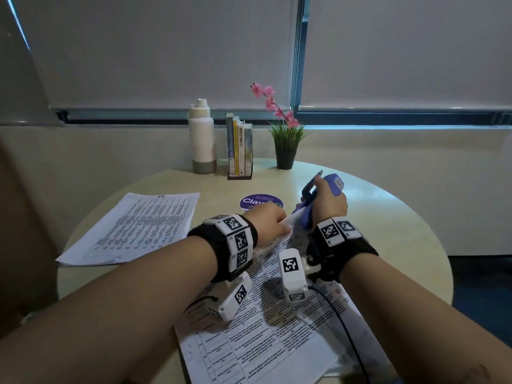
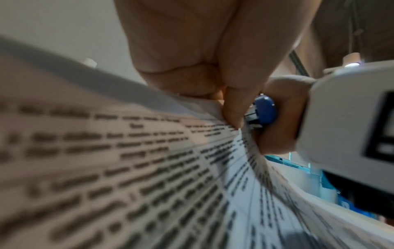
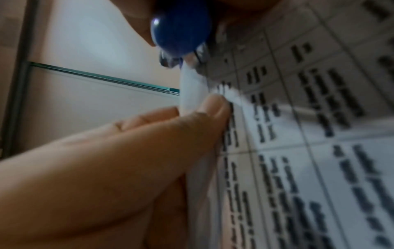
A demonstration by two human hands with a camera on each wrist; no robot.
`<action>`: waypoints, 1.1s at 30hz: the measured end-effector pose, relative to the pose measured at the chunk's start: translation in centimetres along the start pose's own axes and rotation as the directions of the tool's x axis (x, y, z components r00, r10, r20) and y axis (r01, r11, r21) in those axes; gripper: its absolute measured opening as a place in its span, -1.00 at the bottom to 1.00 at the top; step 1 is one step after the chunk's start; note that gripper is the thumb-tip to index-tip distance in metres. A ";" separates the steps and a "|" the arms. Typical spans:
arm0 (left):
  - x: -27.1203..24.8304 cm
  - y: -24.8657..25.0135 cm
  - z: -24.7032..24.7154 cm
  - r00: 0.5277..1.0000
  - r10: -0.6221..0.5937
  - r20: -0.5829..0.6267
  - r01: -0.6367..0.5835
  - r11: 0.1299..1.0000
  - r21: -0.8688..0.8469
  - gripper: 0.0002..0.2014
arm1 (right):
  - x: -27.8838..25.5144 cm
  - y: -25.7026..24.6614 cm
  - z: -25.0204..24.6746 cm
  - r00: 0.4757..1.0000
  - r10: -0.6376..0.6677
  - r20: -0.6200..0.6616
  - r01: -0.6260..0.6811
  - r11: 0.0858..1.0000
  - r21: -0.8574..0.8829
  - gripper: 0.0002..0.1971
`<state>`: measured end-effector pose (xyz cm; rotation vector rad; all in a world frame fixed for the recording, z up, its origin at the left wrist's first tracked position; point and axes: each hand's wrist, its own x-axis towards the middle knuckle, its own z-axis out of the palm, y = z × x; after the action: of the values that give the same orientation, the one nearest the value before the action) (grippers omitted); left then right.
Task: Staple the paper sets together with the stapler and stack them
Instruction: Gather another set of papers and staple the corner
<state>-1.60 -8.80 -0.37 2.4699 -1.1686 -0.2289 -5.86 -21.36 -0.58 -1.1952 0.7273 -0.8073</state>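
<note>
A printed paper set (image 1: 266, 336) lies on the round table (image 1: 388, 231) in front of me, its far corner lifted. My left hand (image 1: 270, 223) pinches that corner between thumb and fingers; the pinch shows close up in the left wrist view (image 2: 232, 114) and the right wrist view (image 3: 213, 107). My right hand (image 1: 329, 202) grips a blue stapler (image 1: 310, 209), held tilted with its nose down at the raised corner. The stapler's blue tip (image 2: 264, 111) sits right beside my left thumb, and the paper edge enters its mouth (image 3: 187, 62). A second paper set (image 1: 133, 228) lies flat at the left.
At the table's back stand a white bottle (image 1: 201, 137), a small rack of books (image 1: 239, 146) and a potted plant with pink flowers (image 1: 285, 134). A purple round sticker (image 1: 260, 200) lies beyond my left hand. A black cable (image 1: 346, 333) runs over the near sheets.
</note>
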 end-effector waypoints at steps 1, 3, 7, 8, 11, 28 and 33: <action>0.0 0.0 0.1 1.000 0.014 -0.007 -0.014 1.000 0.006 -0.80 | 0.0 0.2 0.1 1.000 0.001 -0.010 0.000 1.000 0.019 -0.59; -0.2 0.1 0.1 0.999 0.041 -0.025 -0.040 0.999 0.025 -0.78 | -0.2 0.3 0.3 1.000 -0.002 -0.019 0.003 0.999 0.046 -0.51; -0.6 0.4 0.4 0.993 0.109 -0.035 -0.105 0.989 0.100 -0.76 | 0.1 0.5 0.2 0.999 -0.023 -0.038 0.026 0.996 0.088 -0.44; -0.6 0.5 0.4 0.991 0.125 -0.037 -0.120 0.986 0.113 -0.76 | 0.2 0.6 0.2 0.999 -0.030 -0.042 0.034 0.995 0.094 -0.44; -0.7 0.7 0.3 0.989 0.147 -0.029 -0.142 0.983 0.116 -0.77 | 0.4 0.6 0.1 0.999 -0.029 -0.039 0.032 0.994 0.100 -0.44; -0.2 -6.0 -4.6 0.847 -0.355 -0.397 0.064 0.808 -0.586 -0.73 | -3.2 -0.7 -8.0 0.878 0.153 0.454 -0.064 0.976 -0.206 -0.45; -0.4 -6.3 -4.0 0.864 -0.366 -0.347 -0.018 0.665 -0.746 -0.76 | -3.8 0.4 -7.0 0.857 0.174 0.484 -0.078 0.974 -0.212 -0.53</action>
<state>3.87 -3.77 0.65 1.7468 -0.4602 -0.1015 -13.63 -21.64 -2.20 -1.4338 0.4460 -0.2929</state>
